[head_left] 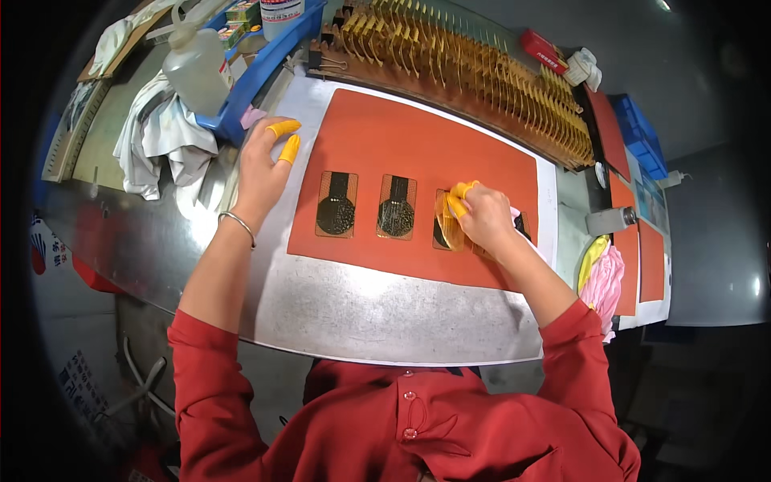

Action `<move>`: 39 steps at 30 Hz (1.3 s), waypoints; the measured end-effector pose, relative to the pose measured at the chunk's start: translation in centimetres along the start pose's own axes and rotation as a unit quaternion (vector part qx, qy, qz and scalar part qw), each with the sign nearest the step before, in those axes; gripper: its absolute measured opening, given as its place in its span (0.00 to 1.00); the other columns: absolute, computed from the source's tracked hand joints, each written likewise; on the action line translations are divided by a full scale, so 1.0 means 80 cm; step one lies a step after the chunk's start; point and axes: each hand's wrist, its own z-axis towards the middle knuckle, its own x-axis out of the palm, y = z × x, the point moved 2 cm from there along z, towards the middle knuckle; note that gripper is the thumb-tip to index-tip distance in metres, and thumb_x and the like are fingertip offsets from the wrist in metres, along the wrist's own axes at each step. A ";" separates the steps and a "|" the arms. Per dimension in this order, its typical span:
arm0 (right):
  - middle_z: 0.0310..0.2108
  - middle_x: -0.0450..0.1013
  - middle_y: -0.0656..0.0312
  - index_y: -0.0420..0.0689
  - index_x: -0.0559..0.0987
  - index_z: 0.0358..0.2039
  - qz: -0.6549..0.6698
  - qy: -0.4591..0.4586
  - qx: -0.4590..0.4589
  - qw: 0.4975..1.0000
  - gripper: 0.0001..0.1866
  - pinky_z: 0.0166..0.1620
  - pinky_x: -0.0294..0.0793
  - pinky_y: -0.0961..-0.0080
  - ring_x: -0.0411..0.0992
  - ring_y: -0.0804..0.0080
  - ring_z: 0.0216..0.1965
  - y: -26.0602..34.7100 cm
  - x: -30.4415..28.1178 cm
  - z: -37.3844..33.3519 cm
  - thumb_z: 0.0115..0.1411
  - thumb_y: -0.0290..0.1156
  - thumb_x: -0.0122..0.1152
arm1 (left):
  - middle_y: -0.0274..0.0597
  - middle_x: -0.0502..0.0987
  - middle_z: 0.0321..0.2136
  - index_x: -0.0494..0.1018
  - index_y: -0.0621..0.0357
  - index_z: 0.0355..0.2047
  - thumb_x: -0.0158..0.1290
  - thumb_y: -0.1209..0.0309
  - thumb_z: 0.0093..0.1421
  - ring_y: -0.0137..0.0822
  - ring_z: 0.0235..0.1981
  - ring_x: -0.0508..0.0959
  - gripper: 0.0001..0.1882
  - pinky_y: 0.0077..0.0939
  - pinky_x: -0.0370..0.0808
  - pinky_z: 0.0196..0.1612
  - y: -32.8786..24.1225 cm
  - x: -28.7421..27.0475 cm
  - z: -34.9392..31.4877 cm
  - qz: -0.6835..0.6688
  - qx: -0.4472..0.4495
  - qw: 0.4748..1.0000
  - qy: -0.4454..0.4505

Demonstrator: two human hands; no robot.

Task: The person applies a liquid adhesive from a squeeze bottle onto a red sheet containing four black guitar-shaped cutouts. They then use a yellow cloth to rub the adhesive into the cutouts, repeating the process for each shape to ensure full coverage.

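Observation:
An orange-red mat (418,153) lies on a metal-topped table (377,309). Three small amber flexible circuit pieces with black patches rest in a row on it: the left piece (336,204), the middle piece (397,207), and a third piece (444,221). My right hand (484,215), with yellow finger cots, pinches a thin clear amber film at the third piece. My left hand (263,169), also in yellow cots and with a bangle at the wrist, rests flat at the mat's left edge, fingers apart, holding nothing.
A long rack of amber circuit pieces (466,68) lines the mat's far side. A clear squeeze bottle (195,68), a white rag (165,140) and a blue tray (261,64) sit at the far left. Pink and yellow cloths (602,277) lie at the right.

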 end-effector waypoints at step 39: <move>0.23 0.72 0.53 0.43 0.77 0.26 0.001 0.021 0.035 0.999 0.05 0.29 0.71 0.60 0.72 0.53 0.25 -0.006 0.000 0.015 0.50 0.30 0.59 | 0.45 0.74 0.37 0.74 0.63 0.37 0.51 0.80 0.52 0.43 0.42 0.73 0.10 0.28 0.68 0.47 0.004 0.001 0.000 0.027 -0.009 1.000 0.014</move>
